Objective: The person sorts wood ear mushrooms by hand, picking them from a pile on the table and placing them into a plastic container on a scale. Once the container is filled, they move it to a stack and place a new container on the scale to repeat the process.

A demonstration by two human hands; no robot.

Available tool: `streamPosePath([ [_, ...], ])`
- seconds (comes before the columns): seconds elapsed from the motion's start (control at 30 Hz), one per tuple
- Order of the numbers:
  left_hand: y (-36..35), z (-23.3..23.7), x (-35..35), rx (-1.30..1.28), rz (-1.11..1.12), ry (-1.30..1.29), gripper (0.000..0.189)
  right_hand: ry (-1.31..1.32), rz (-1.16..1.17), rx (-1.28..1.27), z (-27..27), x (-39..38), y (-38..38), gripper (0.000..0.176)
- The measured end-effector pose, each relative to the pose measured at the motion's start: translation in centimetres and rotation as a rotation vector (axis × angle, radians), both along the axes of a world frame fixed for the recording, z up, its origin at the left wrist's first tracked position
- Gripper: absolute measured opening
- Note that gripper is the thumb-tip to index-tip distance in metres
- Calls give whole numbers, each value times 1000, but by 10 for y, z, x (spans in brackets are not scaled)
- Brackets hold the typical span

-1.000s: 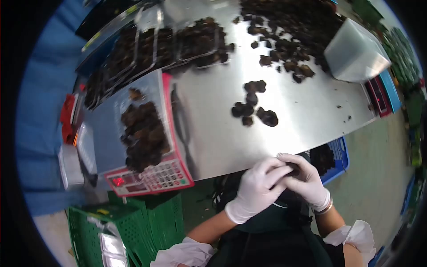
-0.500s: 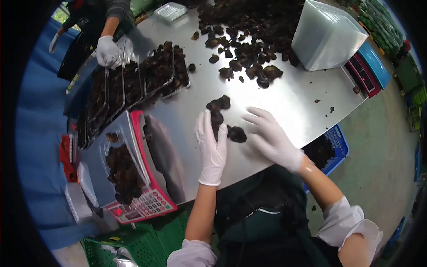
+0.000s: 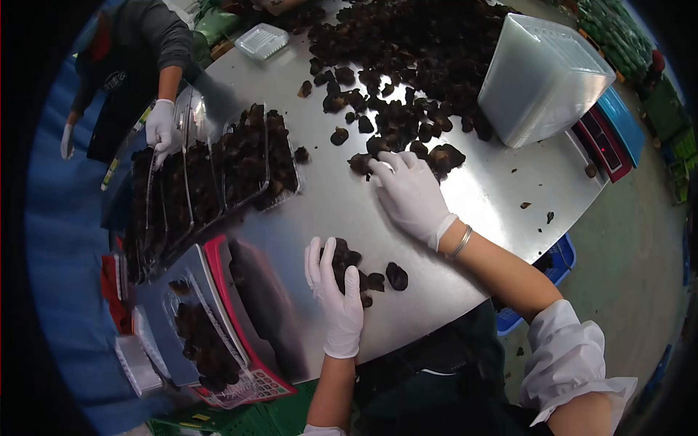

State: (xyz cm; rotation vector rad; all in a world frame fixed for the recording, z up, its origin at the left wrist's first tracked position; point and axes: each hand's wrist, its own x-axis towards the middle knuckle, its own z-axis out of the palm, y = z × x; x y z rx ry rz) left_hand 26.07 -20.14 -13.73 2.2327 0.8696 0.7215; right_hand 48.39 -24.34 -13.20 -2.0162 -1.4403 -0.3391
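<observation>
Gloved in white, my left hand [image 3: 336,301] rests on the metal table beside a small cluster of dark brown mushrooms [image 3: 345,260]. Its fingers are stretched out along the cluster, with the thumb apart. One loose dark mushroom [image 3: 397,276] lies to the right. My right hand [image 3: 413,195], also gloved, reaches forward with its fingertips at a mushroom [image 3: 359,164] on the near edge of the large mushroom heap [image 3: 407,54]. Its fingers are apart and slightly bent, and nothing is visibly gripped.
A red scale [image 3: 225,305] bears a clear tray of mushrooms [image 3: 207,349] at left. Beyond it stand filled trays [image 3: 251,163], touched by a co-worker's gloved hand [image 3: 161,131]. Stacked clear trays [image 3: 542,80] and another scale [image 3: 607,138] stand at right; a blue basket [image 3: 563,254] sits below.
My right hand has moved forward to the edge of the heap. My left hand stays by the small cluster. The view has shifted, and the co-worker's hand has moved along the filled trays.
</observation>
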Motion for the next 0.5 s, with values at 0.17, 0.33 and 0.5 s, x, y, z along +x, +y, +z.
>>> streamPosePath([
  [0.17, 1, 7, -1, -45, -15, -6, 53, 98, 283, -295, -7, 6, -32, 12],
  [0.33, 17, 22, -8, -271, 91, -174, 45, 315, -92, -920, 68, 74, -141, 24],
  [0.5, 49, 45, 72, 108, 3, 69, 43, -85, -172, -150, 26, 86, -57, 51],
])
